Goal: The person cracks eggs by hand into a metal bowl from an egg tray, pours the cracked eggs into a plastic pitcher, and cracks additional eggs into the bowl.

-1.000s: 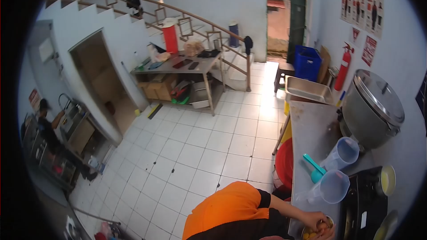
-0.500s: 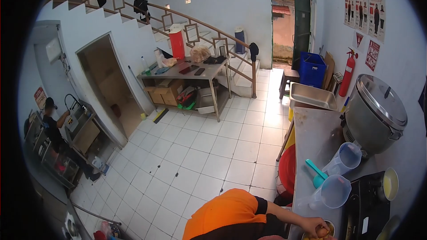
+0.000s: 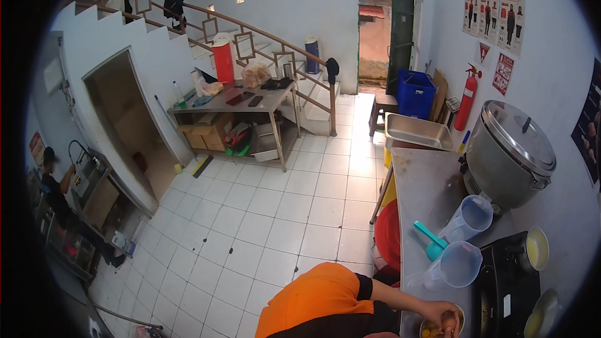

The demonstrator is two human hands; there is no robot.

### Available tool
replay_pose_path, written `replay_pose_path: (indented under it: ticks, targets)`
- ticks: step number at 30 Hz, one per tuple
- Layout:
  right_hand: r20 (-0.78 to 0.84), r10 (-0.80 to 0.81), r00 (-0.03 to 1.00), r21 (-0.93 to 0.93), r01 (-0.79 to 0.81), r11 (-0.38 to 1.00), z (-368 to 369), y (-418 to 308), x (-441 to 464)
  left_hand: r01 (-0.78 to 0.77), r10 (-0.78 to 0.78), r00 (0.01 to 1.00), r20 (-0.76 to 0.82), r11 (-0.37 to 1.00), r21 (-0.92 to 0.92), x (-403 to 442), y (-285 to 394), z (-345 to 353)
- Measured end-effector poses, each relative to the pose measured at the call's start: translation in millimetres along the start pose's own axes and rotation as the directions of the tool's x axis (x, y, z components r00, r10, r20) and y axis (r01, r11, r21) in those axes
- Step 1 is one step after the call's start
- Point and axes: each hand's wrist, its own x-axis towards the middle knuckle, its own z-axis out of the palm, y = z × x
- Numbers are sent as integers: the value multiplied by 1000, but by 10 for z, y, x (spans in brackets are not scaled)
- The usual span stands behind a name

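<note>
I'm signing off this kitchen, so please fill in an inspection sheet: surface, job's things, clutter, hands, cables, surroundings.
Surface: steel counter, brown marks toward its far end.
Job's things: egg in or over a bowl with yellow contents.
Clutter: two jugs, with a scoop beside them.
Hands: left hand on the egg; right hand partly cut off, grip unclear.
Cables: dark line on the floor, lower left; cable or hose, cannot tell.
Surroundings: co-worker far left; door open; extinguisher at right.
</note>
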Motion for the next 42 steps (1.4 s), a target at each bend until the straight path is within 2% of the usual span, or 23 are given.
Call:
replay_pose_path:
  ticks: [2, 5, 8, 11, 14, 17, 20, 23, 24, 25, 26, 27, 28, 29, 30, 31, 33, 36, 39, 40, 42]
  targets:
    - [11, 20, 1000, -6, -20, 1000, 14, -16, -23, 10, -10, 999, -33, 1000, -1, -23, -53, 48]
    - [14, 42, 999, -7, -41, 999, 24, -28, -40, 150, -154, 987, -44, 985, -84, -182, 303, 97]
    - [12, 55, 998, -15, -55, 998, -3, -31, -71, 294, -302, 953, 34, 889, -350, -49, 52, 81]
    - [20, 62, 998, -14, -62, 998, -3, -9, -103, 91, -93, 995, -42, 994, -58, 42, -260, 54]
    - [17, 68, 998, -17, -68, 998, -11, -25, -142, 74, -75, 996, -41, 997, -33, 19, -141, 16]
    - [6, 78, 997, -12, -78, 997, -32, -11, -193, 54, -51, 998, -42, 996, 75, -156, 365, 22]
    - [-10, 75, 997, -6, -75, 997, -40, 13, -257, -1, 21, 996, -84, 972, 235, -159, 233, 89]
    - [-63, 55, 996, 46, -52, 998, -15, 76, -310, 12, -1, 998, -60, 983, 184, -199, 385, 94]
    - [-155, 59, 986, 4, -59, 998, 73, -312, -349, -106, 125, 990, -69, 969, 224, -202, 368, 43]
    - [-182, 130, 975, 262, -79, 962, 151, -189, -340, -74, 88, 996, -35, 951, 299, -169, 349, -12]
    - [-143, 160, 977, 43, -155, 987, 96, -576, -278, -7, 4, 1000, 12, 970, 243, -177, 481, -85]
    - [-184, 182, 966, 108, -164, 981, 140, -498, -297, -2, 15, 999, -29, 920, 391, -116, 175, -76]
    - [-204, 210, 956, 18, -211, 977, 175, -559, -302, -64, 108, 993, -52, 846, 530, -167, 259, -93]
    - [-218, 203, 955, -100, -228, 968, 159, -586, -286, -4, 14, 999, -31, 957, 289, -119, 275, -124]
    - [-260, 148, 954, -200, -203, 958, 184, -627, -290, 32, -25, 999, -30, 967, 253, -121, 237, -140]
    - [-271, 166, 948, -162, -215, 963, 184, -639, -259, -8, 21, 999, -31, 934, 357, -97, 263, -153]
    - [-289, 133, 948, -132, -177, 975, 71, -539, -295, 73, -69, 997, -22, 946, 317, -16, 325, -54]
    - [-300, 156, 941, -129, -202, 971, -9, -587, -348, 97, -101, 995, 4, 958, 269, 8, 468, 21]
    - [-291, 214, 933, -64, -242, 968, -6, -566, -318, 154, -185, 981, 56, 923, 354, 89, 435, -78]
    - [-281, 259, 924, -61, -286, 956, -5, -575, -301, 133, -169, 983, 76, 931, 340, 115, 387, -123]
    - [-273, 257, 927, 9, -265, 964, -39, -549, -310, 94, -133, 985, 114, 950, 297, 142, 310, -162]
